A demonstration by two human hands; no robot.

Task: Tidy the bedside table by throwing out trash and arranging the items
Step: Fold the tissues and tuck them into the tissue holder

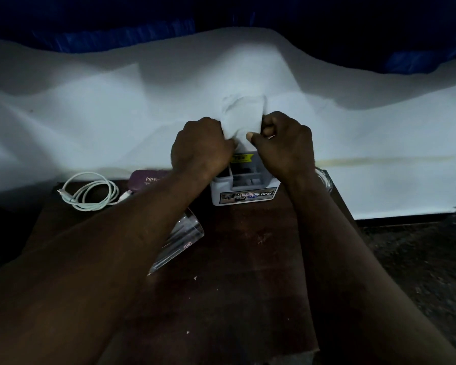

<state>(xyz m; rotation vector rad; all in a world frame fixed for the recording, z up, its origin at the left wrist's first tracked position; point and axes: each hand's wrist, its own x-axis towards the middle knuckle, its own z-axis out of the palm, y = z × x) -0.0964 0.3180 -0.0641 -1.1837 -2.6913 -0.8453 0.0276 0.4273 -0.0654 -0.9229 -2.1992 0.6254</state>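
Note:
Both hands hold a white tissue (244, 114) above a small white organiser box (244, 192) with compartments and an "OPEL" label. My left hand (200, 146) grips the tissue's left edge and my right hand (284, 143) pinches its right edge. The box stands at the back of the dark wooden bedside table (234, 272). A clear glass (179, 241) lies on its side under my left forearm. A coiled white cable (90, 191) and a purple case (148, 181) rest at the table's back left.
A white bed sheet (90, 114) rises right behind the table. Another clear glass (324, 179) shows partly behind my right wrist. Dark floor (419, 259) lies to the right. Small crumbs dot the tabletop.

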